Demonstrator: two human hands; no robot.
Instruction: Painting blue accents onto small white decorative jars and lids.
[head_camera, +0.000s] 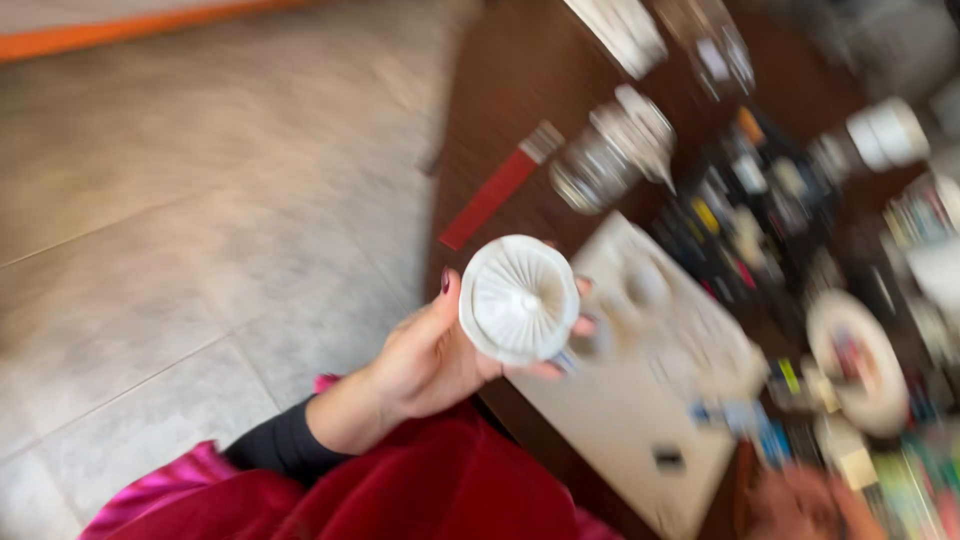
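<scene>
One white ribbed cup grasped in left hand; contents unclear; right hand blurred, grip indeterminable.

I see a white ribbed piece, round and fluted like a small citrus-juicer cone, with ridges running out from a little raised knob at its centre to a plain smooth rim. Its ribbed face is turned up toward my camera, tilted slightly. It sits off the dark table, above its near edge, gripped around the rim by my left hand. The picture is blurred, so I cannot tell its material.
</scene>
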